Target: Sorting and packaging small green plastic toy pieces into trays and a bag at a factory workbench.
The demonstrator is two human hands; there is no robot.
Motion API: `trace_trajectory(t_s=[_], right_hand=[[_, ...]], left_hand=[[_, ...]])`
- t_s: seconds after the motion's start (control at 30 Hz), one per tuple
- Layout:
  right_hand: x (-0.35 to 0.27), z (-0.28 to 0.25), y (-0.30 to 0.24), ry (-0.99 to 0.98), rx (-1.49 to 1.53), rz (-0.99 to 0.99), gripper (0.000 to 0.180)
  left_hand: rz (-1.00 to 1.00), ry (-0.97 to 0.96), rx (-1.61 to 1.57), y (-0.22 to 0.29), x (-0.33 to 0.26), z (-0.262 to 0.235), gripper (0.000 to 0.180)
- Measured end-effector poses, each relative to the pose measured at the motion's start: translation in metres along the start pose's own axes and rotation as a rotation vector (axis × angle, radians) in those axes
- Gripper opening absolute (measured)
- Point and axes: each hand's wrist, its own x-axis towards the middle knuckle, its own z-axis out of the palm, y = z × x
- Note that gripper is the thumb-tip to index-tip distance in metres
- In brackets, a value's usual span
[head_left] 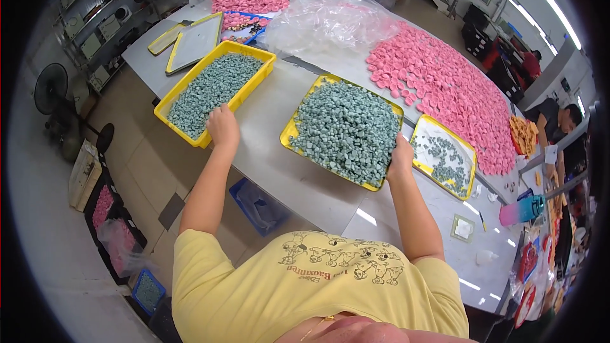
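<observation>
My left hand (222, 126) is closed over the near right rim of a deep yellow bin (262, 82), fingers curled in toward the grey-green stones (219, 86) inside. The bin's near left end juts past the table edge. My right hand (400, 157) grips the right edge of a shallow yellow tray (288, 132), its far fingers hidden behind the rim. A tall heap of similar grey-green stones (346, 128) fills that tray. Just right of it lies a smaller yellow-rimmed tray (471, 184) with a white bottom and a thin scatter of stones.
Pink pieces (438, 89) spread across the table's right, beside clear plastic sheeting (327, 19). Flatter trays (194, 44) lie at the far left. A blue bin (257, 206) is below the table edge. A bottle (521, 209) stands right; other people (556, 124) work nearby.
</observation>
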Motion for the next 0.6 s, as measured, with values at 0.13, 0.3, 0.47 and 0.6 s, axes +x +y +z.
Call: trace_trajectory(t_s=[0.13, 0.3, 0.47, 0.6], right_hand=[[0.007, -0.009, -0.012, -0.073, 0.029, 0.031, 0.034], [-0.021, 0.023, -0.053, -0.024, -0.039, 0.056, 0.035], [-0.052, 0.061, -0.121, -0.045, -0.061, 0.102, 0.035], [-0.063, 0.084, -0.142, -0.063, -0.118, 0.116, 0.036]], left_hand=[[0.122, 0.059, -0.169, 0.014, -0.010, -0.005, 0.012], [0.228, -0.059, -0.271, 0.067, -0.036, -0.041, 0.015], [0.132, -0.306, -1.265, 0.118, -0.047, -0.156, 0.028], [0.287, -0.703, -0.659, 0.088, -0.047, -0.200, 0.034]])
